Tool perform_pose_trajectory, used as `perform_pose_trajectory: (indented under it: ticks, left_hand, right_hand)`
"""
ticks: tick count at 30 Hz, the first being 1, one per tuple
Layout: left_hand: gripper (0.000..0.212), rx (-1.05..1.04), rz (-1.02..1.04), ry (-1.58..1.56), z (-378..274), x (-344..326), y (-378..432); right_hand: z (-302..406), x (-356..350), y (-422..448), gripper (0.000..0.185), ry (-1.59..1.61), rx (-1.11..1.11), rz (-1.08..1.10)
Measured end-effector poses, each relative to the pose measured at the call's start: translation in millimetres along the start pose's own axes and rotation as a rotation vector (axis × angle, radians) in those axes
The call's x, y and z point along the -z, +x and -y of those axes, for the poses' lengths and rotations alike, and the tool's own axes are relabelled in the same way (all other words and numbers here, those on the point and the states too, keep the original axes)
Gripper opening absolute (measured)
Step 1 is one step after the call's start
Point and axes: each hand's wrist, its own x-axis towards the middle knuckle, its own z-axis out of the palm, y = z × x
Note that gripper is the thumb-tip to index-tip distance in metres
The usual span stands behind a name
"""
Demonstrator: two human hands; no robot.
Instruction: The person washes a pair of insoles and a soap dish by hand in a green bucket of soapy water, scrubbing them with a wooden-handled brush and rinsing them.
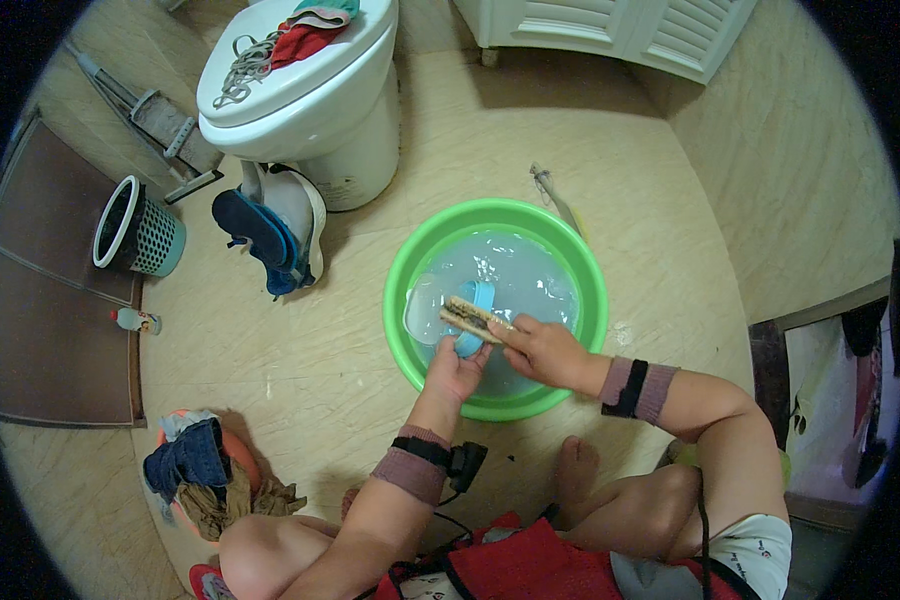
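Observation:
A bright green plastic basin (593, 352) stands on the floor before me, holding cloudy water (521, 262). Over the water, my left hand (456, 371) grips a light-blue item (482, 294) from below; it may be a slipper, but the brush hides part of it. Fingers of my right hand (544, 349) are closed around the near end of a wooden scrub brush (469, 316), which lies across the blue item, apparently touching it. A pale rounded piece (424, 309) shows at the basin's left side, beside the blue item; whether the two are joined is unclear.
Blue-and-white shoes (289, 225) lean against the toilet (360, 150), whose lid bears laces (247, 67) and red cloth (304, 45). Leftward are a waste bin (157, 236), a small bottle (136, 321) and an orange basin (241, 459) of clothes. A thin-handled tool (559, 199) lies behind the green basin.

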Motion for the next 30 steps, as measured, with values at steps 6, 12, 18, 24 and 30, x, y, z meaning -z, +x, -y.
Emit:
perform_pose_trajectory:
  ticks: [6, 12, 18, 24, 30]
  left_hand:
    - [0.036, -0.008, -0.019, 0.163, 9.4, -11.5, -4.5]
    - [0.034, -0.141, -0.108, 0.098, 3.4, -13.0, -9.3]
    - [0.032, -0.032, 0.011, 0.095, 4.1, -14.8, -10.9]
    - [0.029, -0.051, -0.056, 0.02, 3.0, -19.6, -15.1]
    - [0.029, 0.004, 0.004, 0.114, 3.8, -23.7, -17.7]
  right_hand:
    - [-36.0, 5.9, -0.3, 0.047, -0.092, -0.05, -0.058]
    - [7.2, -7.1, -8.3, 0.044, 0.006, 0.079, 0.018]
    - [-31.0, 13.2, 7.3, 0.039, -0.046, -0.07, -0.112]
    - [-1.2, -5.1, -5.2, 0.04, 0.016, 0.069, -0.058]
    - [-30.5, 3.4, 0.7, 0.043, -0.037, -0.021, -0.173]
